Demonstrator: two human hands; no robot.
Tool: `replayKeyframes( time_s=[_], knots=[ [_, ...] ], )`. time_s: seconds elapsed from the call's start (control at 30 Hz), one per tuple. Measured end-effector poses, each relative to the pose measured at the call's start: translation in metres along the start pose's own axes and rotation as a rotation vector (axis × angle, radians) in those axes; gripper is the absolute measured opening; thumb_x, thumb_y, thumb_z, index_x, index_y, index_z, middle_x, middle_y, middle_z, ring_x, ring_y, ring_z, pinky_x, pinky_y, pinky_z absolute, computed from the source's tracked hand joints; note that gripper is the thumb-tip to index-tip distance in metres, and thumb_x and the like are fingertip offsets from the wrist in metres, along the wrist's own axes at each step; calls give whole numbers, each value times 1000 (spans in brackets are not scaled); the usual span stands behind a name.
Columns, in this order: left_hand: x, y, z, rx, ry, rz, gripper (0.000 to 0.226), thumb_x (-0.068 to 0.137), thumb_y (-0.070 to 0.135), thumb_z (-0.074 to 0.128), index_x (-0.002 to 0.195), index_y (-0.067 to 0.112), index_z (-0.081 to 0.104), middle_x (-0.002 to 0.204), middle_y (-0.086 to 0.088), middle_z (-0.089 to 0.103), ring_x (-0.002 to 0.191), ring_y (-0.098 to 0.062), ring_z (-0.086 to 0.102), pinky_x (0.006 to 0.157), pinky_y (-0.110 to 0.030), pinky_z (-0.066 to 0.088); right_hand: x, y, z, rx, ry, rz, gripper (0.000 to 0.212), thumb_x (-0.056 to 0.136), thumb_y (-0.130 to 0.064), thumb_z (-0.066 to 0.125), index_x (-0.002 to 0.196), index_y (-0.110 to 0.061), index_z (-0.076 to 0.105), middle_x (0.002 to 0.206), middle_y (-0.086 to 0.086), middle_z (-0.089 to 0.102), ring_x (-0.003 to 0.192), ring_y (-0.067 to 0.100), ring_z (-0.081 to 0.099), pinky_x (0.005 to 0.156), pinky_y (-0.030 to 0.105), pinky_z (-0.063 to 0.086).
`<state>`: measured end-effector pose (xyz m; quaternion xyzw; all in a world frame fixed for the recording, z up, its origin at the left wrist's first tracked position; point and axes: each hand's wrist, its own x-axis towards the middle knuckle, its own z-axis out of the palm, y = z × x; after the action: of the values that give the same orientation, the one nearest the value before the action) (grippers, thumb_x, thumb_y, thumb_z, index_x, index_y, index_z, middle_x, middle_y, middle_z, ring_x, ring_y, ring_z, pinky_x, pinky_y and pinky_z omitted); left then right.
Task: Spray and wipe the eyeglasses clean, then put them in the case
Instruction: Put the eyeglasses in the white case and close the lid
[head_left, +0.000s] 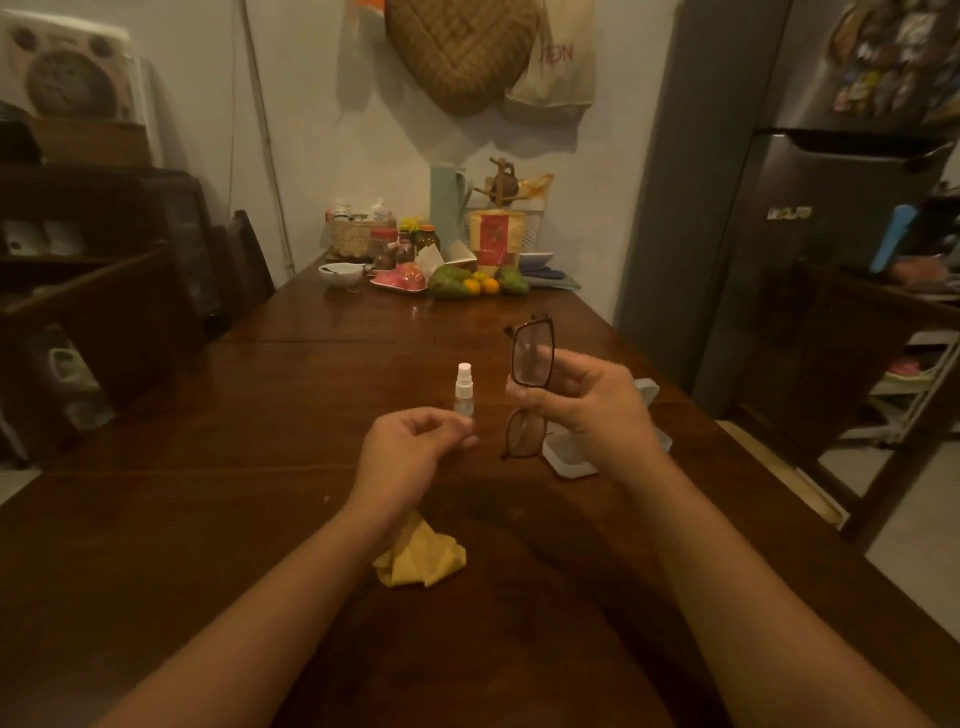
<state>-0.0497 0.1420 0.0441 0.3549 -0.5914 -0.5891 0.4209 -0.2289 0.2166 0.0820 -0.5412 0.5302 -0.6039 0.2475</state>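
My right hand holds the dark-framed eyeglasses up on end above the wooden table, pinching them at the bridge, one lens above the fingers and one below. A small clear spray bottle with a white nozzle stands upright on the table just left of the glasses. My left hand hovers right in front of the bottle's base with its fingers loosely curled and nothing in them. A crumpled yellow cloth lies under my left forearm. The open translucent case sits behind my right hand, partly hidden.
At the table's far end stand a basket, jars, a white bowl, a plate and fruit. A grey fridge is at the right, dark chairs and shelves at the left. The table's right edge runs close to the case.
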Motion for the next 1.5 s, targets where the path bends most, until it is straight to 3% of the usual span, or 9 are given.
replayKeyframes(
  time_s=[0.07, 0.2, 0.37, 0.5, 0.6, 0.77, 1.0, 1.2, 1.5],
  knots=[
    [3, 2, 0, 212, -41, 53, 9, 89, 19, 68, 89, 22, 76, 86, 4, 77, 86, -11, 73, 68, -22, 56, 9, -7, -16, -164, -41, 8, 41, 67, -31, 84, 106, -35, 71, 97, -26, 73, 92, -7, 68, 64, 7, 51],
    [9, 3, 9, 555, -200, 82, 11, 88, 19, 70, 96, 27, 71, 97, 6, 72, 92, -9, 68, 83, -33, 58, 24, -13, -48, -451, -133, 64, 33, 66, -35, 87, 95, -40, 73, 91, -27, 73, 87, -8, 68, 64, 12, 51],
    [15, 2, 30, 883, -318, 170, 21, 88, 26, 69, 107, 34, 65, 98, 13, 63, 85, -1, 61, 63, -17, 51, 38, -15, -75, -654, -247, 133, 28, 69, -30, 89, 90, -40, 73, 83, -26, 73, 80, -7, 68, 66, 15, 49],
    [23, -4, 46, 917, -374, 189, 26, 88, 27, 69, 113, 33, 63, 90, 13, 62, 70, -2, 61, 54, -14, 45, 46, -10, -89, -758, -329, 134, 26, 71, -27, 88, 89, -40, 75, 79, -29, 71, 77, -12, 65, 56, 5, 47],
    [28, -7, 56, 931, -385, 187, 29, 88, 28, 69, 116, 31, 62, 90, 17, 60, 67, 0, 61, 52, -12, 46, 51, -4, -96, -882, -383, 158, 29, 72, -30, 87, 100, -34, 77, 74, -30, 67, 74, -17, 60, 56, 8, 43],
    [33, -12, 64, 973, -388, 203, 32, 87, 30, 70, 117, 34, 60, 93, 19, 59, 79, 2, 60, 55, -12, 42, 57, 7, -102, -1000, -459, 155, 33, 76, -21, 85, 108, -26, 76, 86, -23, 66, 82, 1, 62, 65, 14, 47],
    [36, -18, 59, 924, -393, 168, 33, 87, 25, 70, 117, 34, 60, 93, 17, 66, 85, 4, 63, 61, -12, 47, 67, 21, -100, -1220, -603, 82, 34, 82, -16, 80, 115, -24, 74, 83, -21, 58, 74, -2, 55, 61, 10, 39],
    [35, -20, 61, 916, -380, 138, 37, 89, 24, 68, 123, 34, 57, 95, 16, 67, 88, 2, 63, 64, -12, 47, 72, 38, -93, -1380, -627, 71, 32, 86, -11, 73, 115, -25, 72, 103, -1, 69, 85, 14, 62, 73, 27, 53],
    [36, -23, 62, 915, -370, 143, 37, 88, 24, 69, 121, 36, 57, 92, 15, 68, 87, 3, 64, 64, -13, 47, 68, 57, -87, -1425, -603, -10, 36, 86, -12, 73, 117, -30, 71, 111, -2, 70, 90, 15, 64, 82, 38, 58]
  ],
)
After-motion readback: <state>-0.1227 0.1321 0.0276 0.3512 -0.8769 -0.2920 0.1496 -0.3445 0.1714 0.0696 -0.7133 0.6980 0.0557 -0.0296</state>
